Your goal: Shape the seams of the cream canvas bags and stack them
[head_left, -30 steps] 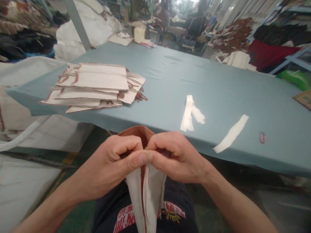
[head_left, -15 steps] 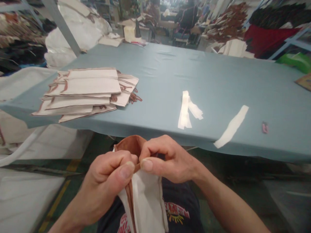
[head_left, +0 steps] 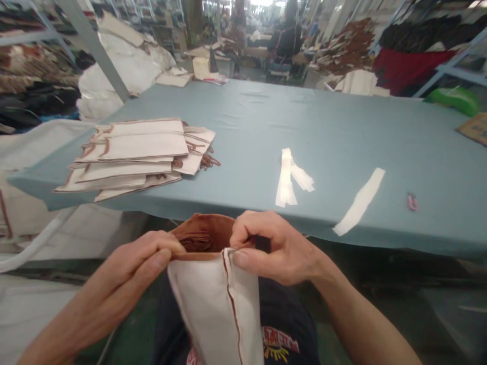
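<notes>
Blue bench (head_left: 342, 126) lies beyond your left hand (head_left: 139, 268) and right hand (head_left: 276, 248), both pinched tight on the rim of a pale bag (head_left: 207, 299) between them. Opening it seems the step; next needs steady pinching.

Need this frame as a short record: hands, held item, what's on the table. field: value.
left_hand: left hand grips the rim of the off-white pouch, left part
right_hand: right hand pinches the rim by the brown-edged seam
pouch_state: mouth open upward, in front of the table's near edge
pouch_inside: brown lining; folded brown material
table: blue-green top
table_left: pile of off-white pieces with brown edging
table_middle: forked white strips
table_right: single white strip; small pink object, too blurred to identify
</notes>
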The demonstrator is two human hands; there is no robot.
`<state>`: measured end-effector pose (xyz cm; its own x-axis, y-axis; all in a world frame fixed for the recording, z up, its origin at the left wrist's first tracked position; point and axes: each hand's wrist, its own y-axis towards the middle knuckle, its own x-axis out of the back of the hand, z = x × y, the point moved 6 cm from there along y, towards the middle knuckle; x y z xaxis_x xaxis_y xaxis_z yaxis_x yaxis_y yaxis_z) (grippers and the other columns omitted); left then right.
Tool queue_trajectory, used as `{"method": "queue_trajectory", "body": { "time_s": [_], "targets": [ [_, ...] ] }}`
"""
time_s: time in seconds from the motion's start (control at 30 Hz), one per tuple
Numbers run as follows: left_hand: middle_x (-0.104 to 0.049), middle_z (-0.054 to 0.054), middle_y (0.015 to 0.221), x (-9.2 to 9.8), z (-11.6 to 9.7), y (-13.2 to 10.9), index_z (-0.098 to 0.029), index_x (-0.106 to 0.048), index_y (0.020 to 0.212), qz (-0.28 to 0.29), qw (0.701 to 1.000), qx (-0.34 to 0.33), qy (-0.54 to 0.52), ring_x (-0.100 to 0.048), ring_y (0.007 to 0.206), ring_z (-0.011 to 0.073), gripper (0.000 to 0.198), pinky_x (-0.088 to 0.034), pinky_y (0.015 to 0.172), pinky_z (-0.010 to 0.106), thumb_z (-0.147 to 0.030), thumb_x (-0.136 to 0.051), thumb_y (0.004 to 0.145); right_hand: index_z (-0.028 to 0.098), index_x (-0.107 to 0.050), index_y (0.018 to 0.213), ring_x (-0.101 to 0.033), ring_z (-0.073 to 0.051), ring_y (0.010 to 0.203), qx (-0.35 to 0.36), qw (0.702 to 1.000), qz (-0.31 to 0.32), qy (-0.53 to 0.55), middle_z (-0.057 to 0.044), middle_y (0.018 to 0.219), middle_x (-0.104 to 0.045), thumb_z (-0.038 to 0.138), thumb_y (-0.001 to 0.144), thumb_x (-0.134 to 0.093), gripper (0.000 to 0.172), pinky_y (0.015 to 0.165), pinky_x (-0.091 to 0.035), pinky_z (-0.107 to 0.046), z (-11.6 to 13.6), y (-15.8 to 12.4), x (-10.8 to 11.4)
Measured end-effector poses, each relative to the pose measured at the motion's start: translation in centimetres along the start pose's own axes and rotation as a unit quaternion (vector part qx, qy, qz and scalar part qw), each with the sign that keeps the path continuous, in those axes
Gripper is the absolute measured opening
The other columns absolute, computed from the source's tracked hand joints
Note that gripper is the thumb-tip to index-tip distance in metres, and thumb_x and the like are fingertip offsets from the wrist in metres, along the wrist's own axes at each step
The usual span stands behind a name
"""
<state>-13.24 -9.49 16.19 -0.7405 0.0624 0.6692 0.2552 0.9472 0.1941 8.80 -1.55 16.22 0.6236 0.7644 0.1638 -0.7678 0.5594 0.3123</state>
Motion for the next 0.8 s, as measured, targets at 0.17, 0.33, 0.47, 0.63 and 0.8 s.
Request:
{"method": "queue_trajectory", "body": {
  "time_s": [0.17, 0.33, 0.47, 0.63, 0.8],
  "targets": [
    [-0.083, 0.004, 0.111, -2.5, -1.4, 1.6, -0.026, -0.080, 0.114, 0.077, 0.987, -0.017, -0.141, -0.077, 0.101, 0.0229, 0.030, -0.059, 0.092, 0.027, -0.049, -0.062, 0.107, 0.019, -0.062, 0.080, -0.049, -0.010, 0.067, 0.043, 0.999, 0.016, 0.022, 0.004, 0.075, -0.058, 0.021, 0.097, -0.072, 0.020, 0.064, -0.041, -0.023, 1.2, 0.8, -1.0],
    [-0.077, -0.001, 0.083, -3.7, -2.9, 3.6, -0.020, -0.076, 0.089, 0.106, 0.974, -0.018, -0.202, -0.070, 0.077, 0.0153, 0.017, -0.056, 0.076, 0.021, -0.032, -0.069, 0.099, 0.019, -0.060, 0.080, -0.052, -0.011, 0.071, 0.028, 0.998, 0.032, 0.038, 0.004, 0.076, -0.059, 0.020, 0.099, -0.070, 0.021, 0.066, -0.042, -0.023, 0.3, 0.6, -1.3],
    [-0.067, -0.004, 0.072, -4.5, -2.9, 4.2, -0.019, -0.075, 0.083, 0.131, 0.965, 0.027, -0.225, -0.058, 0.066, 0.0112, 0.020, -0.048, 0.063, 0.017, -0.031, -0.066, 0.096, 0.019, -0.061, 0.080, -0.047, -0.010, 0.066, -0.001, 1.000, 0.025, 0.013, 0.005, 0.074, -0.056, 0.024, 0.099, -0.072, 0.023, 0.065, -0.041, -0.023, -0.7, 0.1, -1.0],
    [-0.061, -0.004, 0.071, -5.0, -2.0, 4.1, -0.017, -0.073, 0.079, 0.127, 0.953, 0.103, -0.255, -0.051, 0.063, 0.0099, 0.024, -0.042, 0.057, 0.016, -0.036, -0.068, 0.093, 0.019, -0.060, 0.078, -0.045, -0.010, 0.065, -0.028, 0.999, 0.021, -0.004, 0.006, 0.074, -0.054, 0.027, 0.098, -0.071, 0.024, 0.062, -0.038, -0.023, -1.4, 0.3, -0.9],
    [-0.068, -0.004, 0.072, -4.8, -2.1, 3.7, -0.020, -0.079, 0.085, 0.138, 0.948, 0.092, -0.270, -0.057, 0.063, 0.0096, 0.021, -0.044, 0.059, 0.015, -0.034, -0.069, 0.097, 0.019, -0.059, 0.079, -0.046, -0.010, 0.067, -0.016, 0.999, 0.026, -0.023, 0.005, 0.076, -0.055, 0.037, 0.096, -0.074, 0.029, 0.065, -0.039, -0.024, -0.3, 0.5, -1.0]
  ]
}}
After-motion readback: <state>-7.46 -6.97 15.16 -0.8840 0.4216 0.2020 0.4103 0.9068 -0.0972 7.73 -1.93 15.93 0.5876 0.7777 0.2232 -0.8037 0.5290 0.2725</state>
